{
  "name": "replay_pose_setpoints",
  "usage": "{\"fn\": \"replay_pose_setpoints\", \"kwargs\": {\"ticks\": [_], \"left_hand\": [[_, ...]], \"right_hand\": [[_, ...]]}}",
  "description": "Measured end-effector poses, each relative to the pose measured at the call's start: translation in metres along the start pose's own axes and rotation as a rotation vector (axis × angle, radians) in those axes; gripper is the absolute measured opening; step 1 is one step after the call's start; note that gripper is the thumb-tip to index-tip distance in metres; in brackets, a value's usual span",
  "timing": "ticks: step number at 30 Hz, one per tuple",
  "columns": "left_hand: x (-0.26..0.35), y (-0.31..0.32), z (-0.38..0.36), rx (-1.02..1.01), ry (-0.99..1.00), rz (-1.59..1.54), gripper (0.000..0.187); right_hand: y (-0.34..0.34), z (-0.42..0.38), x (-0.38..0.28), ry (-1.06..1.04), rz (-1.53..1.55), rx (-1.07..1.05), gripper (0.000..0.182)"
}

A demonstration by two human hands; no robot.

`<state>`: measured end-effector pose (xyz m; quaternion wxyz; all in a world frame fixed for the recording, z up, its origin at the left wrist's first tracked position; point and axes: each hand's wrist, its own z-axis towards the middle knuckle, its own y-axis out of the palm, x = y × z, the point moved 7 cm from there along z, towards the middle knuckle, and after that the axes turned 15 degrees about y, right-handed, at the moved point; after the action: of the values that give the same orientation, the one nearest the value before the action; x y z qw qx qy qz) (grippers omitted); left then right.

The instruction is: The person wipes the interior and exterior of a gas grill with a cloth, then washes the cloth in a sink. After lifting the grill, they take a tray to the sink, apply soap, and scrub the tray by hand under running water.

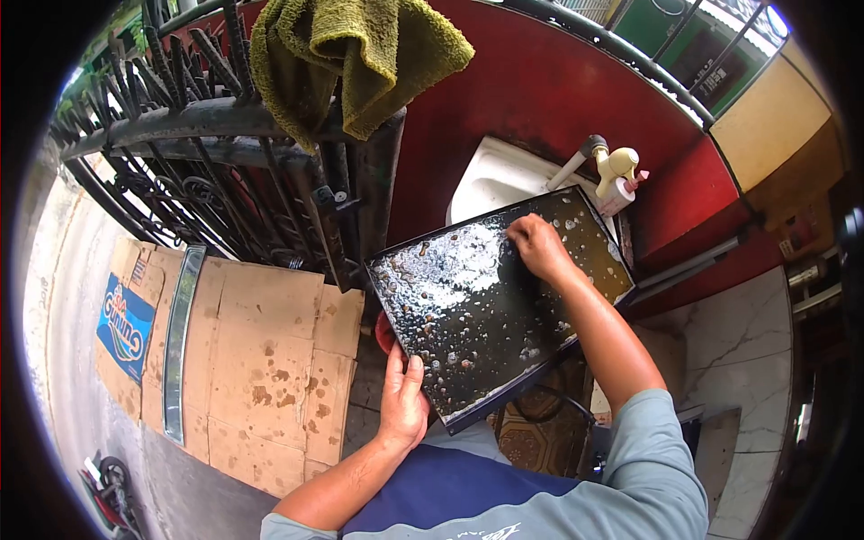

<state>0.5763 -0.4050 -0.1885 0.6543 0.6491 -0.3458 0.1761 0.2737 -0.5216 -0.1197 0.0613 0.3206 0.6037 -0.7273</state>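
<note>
A dark rectangular tray [486, 333], wet and covered with suds, lies tilted in front of me, its far edge over a white sink [504, 175]. My left hand [403, 400] holds the tray's near left corner, thumb and fingers against the edge. On the tray's wet surface, toward the far right, is my right hand [540, 247], with its fingers curled together; whatever it may hold is hidden. Part of a red object [385, 332] shows beside the tray's left edge, just above my left hand.
A tap [619, 164] with a pipe stands over the sink. A green cloth [360, 63] hangs on the black metal gate [225, 126]. Flattened cardboard [261, 360] with a metal-edged strip [183, 342] lies at left. A motorcycle [112, 490] is at lower left.
</note>
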Motion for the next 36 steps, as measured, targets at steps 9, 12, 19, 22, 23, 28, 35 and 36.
{"fn": "replay_pose_setpoints", "kwargs": {"ticks": [9,12,19,22,23,28,35,36], "left_hand": [[0.005,0.006,-0.001,-0.01,-0.002,-0.037,0.048],[0.003,0.005,0.001,-0.001,-0.002,-0.05,0.048],[0.001,0.003,0.001,0.007,-0.001,-0.05,0.048],[0.001,0.003,0.0,-0.001,-0.001,-0.049,0.047],[0.002,0.004,-0.001,-0.005,0.003,-0.046,0.047],[0.001,0.002,-0.003,0.013,-0.013,-0.041,0.047],[0.004,0.004,-0.001,0.012,0.0,-0.045,0.049],[0.004,0.005,0.0,0.006,-0.005,-0.037,0.049]], "right_hand": [[0.002,-0.001,-0.002,0.021,-0.027,0.067,0.009],[0.013,-0.021,-0.029,-0.086,0.065,-0.153,0.009],[0.006,-0.02,-0.025,-0.106,0.024,-0.144,0.012],[-0.009,0.013,0.024,0.087,-0.07,0.212,0.01],[-0.006,0.019,0.032,0.127,-0.054,0.253,0.01],[0.016,0.014,-0.018,-0.012,0.017,0.072,0.011],[0.03,0.01,-0.037,-0.01,0.078,0.061,0.012],[0.025,0.015,-0.029,0.125,0.003,0.128,0.011]]}}
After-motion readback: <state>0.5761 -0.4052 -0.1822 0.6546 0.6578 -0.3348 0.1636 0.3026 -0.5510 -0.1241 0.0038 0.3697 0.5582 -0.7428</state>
